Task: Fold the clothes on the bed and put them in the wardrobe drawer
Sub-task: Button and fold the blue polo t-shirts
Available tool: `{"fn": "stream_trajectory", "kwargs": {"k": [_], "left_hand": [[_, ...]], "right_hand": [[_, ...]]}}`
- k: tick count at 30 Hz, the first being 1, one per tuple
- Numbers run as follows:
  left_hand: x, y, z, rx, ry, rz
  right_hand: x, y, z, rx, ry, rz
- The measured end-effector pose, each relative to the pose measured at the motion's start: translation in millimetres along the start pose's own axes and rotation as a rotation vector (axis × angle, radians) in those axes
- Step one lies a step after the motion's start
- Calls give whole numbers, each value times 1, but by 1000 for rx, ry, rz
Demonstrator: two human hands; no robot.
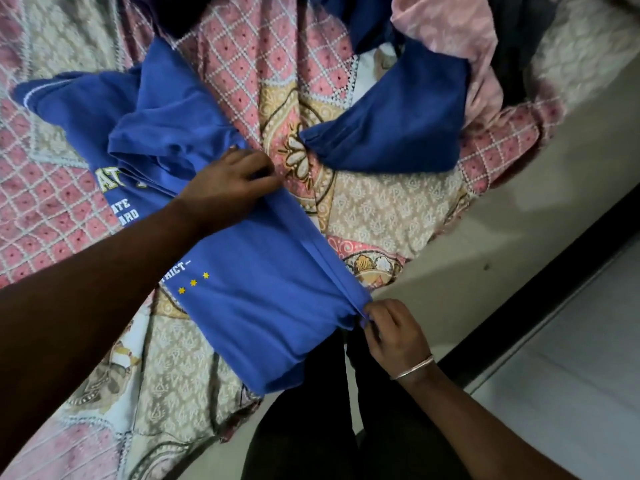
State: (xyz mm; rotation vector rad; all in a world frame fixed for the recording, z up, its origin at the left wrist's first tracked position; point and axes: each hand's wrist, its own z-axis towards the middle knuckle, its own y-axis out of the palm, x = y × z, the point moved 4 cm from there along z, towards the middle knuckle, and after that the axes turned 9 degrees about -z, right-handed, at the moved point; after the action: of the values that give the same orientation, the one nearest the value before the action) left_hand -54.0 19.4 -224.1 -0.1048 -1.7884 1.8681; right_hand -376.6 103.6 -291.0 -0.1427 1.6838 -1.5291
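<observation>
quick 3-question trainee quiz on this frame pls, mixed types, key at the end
1. True or false: the left hand rests flat and open on the blue T-shirt.
2. Which hand wears the bangle? A) left B) right C) both
3. Fill in: the right hand pinches the T-shirt's near ____, past the edge of the patterned bedspread.

Key
1. False: its fingers are curled, gripping the shirt's side fold.
2. B
3. corner
</observation>
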Motion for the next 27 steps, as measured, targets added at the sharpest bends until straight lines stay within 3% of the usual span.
{"fn": "stream_trajectory", "kwargs": {"k": [3,6,9,14,18,22,24,27], "left_hand": [[1,6,-3,-7,-67,25],[7,15,-10,12,-193,89],[29,18,-20,115,-427,46],[113,23,-75,494,-916,-222],[192,49,-137,814,-1359,-363],[254,95,-193,1304,-1942,-658],[268,108,-199,1384,-1961,-842],[285,126,-199,1312,-1898,-1002]], "right_hand": [[-2,-2,-10,3,-137,-9],[-2,6,-10,-118,-211,-12],[-4,0,3,-211,-128,140],[12,-21,22,-131,373,318],[24,-7,29,-254,367,337],[24,-4,26,-359,296,320],[21,-8,22,-386,250,305],[14,-13,15,-365,249,311]]}}
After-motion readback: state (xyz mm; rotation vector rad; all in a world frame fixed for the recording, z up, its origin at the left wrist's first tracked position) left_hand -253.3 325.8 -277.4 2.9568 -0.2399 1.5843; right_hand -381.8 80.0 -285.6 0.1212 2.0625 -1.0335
